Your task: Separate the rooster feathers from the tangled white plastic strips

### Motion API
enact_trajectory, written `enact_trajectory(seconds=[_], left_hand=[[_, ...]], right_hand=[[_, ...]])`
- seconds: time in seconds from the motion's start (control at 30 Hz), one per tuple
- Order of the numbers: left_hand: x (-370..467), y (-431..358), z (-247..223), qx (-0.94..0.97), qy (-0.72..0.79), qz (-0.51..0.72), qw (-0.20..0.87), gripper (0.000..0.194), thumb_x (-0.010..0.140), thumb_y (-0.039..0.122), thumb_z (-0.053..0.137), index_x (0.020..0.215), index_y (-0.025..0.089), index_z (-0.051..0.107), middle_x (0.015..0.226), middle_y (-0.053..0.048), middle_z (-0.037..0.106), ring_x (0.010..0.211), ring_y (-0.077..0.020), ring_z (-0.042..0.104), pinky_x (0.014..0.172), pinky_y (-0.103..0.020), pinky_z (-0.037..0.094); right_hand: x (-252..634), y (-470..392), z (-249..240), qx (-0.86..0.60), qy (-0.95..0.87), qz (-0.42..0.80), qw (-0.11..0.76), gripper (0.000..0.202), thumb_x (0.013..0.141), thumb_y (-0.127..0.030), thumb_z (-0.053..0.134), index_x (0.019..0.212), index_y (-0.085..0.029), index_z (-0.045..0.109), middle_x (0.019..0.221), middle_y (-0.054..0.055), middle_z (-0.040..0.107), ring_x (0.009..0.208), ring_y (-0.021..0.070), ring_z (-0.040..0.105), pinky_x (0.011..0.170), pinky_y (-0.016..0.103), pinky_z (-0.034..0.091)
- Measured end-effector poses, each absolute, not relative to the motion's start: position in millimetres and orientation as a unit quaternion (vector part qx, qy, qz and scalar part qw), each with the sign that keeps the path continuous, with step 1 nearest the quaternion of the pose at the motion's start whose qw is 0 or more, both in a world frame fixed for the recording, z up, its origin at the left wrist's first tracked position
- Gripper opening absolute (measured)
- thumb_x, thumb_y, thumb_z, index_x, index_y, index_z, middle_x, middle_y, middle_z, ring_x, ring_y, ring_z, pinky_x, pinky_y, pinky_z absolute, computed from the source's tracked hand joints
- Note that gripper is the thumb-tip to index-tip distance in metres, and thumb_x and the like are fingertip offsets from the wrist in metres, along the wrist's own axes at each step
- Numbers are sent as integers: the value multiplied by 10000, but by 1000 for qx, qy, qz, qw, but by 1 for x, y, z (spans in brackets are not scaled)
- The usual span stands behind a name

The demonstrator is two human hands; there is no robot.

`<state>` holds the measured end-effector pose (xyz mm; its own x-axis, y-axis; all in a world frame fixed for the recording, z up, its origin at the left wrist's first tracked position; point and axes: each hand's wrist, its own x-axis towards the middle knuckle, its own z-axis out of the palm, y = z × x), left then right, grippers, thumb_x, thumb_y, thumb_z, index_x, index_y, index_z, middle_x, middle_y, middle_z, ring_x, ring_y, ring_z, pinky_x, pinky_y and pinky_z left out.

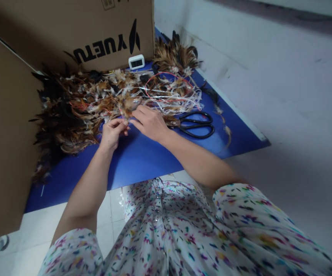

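My left hand (112, 133) is closed in a pinch, thumb against fingers, at the base of a small brown feather tuft (128, 104). From the other side my right hand (151, 122) meets it, its fingertips closed around the lower part of the same tuft. A bit of pink string seems to show between the hands, but it is too small to make out well. Just right of my right hand lie black-handled scissors (196, 124), their blades partly hidden among feathers. Beyond both hands spreads a thick pile of brown, white and black feathers (79, 103).
White and clear plastic strips (187, 101) and a red cord loop (154, 76) lie behind the scissors. A small white digital clock (136, 62) stands against a large cardboard box (114, 23). More feathers (176, 53) bunch up by the wall. A feather strand (219, 109) trails over the blue tabletop (151, 161).
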<state>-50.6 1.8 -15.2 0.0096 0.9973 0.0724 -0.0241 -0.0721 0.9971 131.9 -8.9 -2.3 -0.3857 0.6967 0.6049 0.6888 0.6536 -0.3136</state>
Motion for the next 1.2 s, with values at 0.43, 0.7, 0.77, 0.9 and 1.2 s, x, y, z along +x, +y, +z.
enact_trajectory(seconds=[0.43,0.7,0.77,0.9,1.2], left_hand=[[-52,4,1,441,438,609,493,257,479,194,873,642,160,677,517,29,630,415,-64,538,385,-161,442],[-49,4,-2,450,438,600,495,200,538,203,863,630,169,689,528,13,661,381,-70,531,383,-171,452],[-50,4,-2,452,442,595,497,193,561,206,862,631,170,686,529,15,660,378,-68,531,384,-170,454],[-49,3,0,444,447,597,497,212,601,203,868,624,148,665,517,16,641,371,-60,524,381,-161,454],[-48,2,-1,436,440,605,501,163,668,140,832,641,138,671,529,4,648,391,-65,531,379,-166,449]], right_hand=[[239,-12,24,-549,-748,30,371,227,950,-157,498,992,-204,716,1065,84,722,1025,226,631,974,391,488],[333,-21,1,-722,-641,70,250,200,826,-170,620,946,-147,778,884,79,763,832,211,686,787,313,499],[333,-17,-2,-733,-634,82,230,188,831,-227,660,948,-144,783,885,82,767,834,214,693,774,310,498],[326,-1,-8,-741,-639,76,193,190,850,-269,681,950,-140,778,912,96,769,884,237,702,787,323,493],[322,34,-8,-732,-639,5,235,170,882,-178,575,919,-147,738,969,127,754,928,258,672,820,354,476]])
